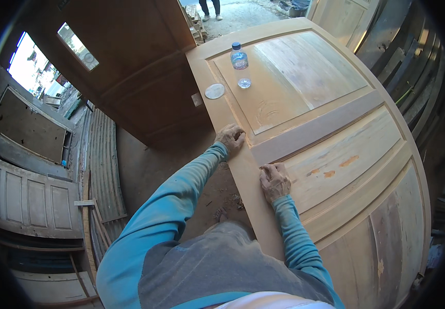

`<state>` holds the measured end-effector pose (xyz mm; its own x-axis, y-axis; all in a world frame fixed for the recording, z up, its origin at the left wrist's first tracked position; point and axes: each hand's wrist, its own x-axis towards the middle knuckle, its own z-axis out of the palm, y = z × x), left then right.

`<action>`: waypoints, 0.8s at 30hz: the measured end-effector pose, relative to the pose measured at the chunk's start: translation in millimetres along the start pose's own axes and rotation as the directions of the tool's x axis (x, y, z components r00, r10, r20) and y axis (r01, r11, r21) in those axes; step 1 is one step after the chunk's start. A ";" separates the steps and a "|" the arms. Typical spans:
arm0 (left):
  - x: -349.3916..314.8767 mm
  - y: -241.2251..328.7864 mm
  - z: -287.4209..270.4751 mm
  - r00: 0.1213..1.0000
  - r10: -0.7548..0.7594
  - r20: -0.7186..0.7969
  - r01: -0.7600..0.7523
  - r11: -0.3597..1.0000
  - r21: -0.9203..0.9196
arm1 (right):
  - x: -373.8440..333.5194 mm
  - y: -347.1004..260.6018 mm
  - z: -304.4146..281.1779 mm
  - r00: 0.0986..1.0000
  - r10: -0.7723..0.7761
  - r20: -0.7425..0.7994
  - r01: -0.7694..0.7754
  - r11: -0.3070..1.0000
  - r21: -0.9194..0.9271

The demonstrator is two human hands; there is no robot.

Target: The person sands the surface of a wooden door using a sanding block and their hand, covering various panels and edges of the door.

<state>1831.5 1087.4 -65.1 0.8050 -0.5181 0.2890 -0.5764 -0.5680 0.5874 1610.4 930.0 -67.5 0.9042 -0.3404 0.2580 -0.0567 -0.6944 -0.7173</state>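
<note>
A large unpainted wooden panel door (315,126) lies flat in front of me, with dust on its upper panel and orange filler patches on the middle one. My left hand (230,139) rests on the door's near-side frame board, its fingers curled under. Further down that edge, my right hand (275,183) is closed beside the cross rail, fingertips bent against the wood. Whatever either hand may grip is hidden beneath the fingers. Beyond the left hand, a round whitish disc (214,91) lies on the frame, and a clear plastic bottle (240,64) with a blue cap stands on the upper panel.
A dark brown door (140,67) stands upright at the far left. Corrugated sheeting (101,165) and a pale panelled door (29,198) are on the left. Stacked boards (413,72) lean along the right. A person's legs (210,7) show at the far end.
</note>
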 end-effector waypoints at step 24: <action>-7.0 -2.7 2.2 0.999 -0.030 0.012 0.030 1.000 -0.009 | 1.0 8.2 8.9 1.000 0.008 -0.015 -0.008 1.000 0.007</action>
<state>1827.1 1091.2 -70.3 0.8203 -0.5082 0.2625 -0.5506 -0.5773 0.6029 1614.5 929.6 -78.9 0.8973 -0.3555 0.2616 -0.0611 -0.6871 -0.7240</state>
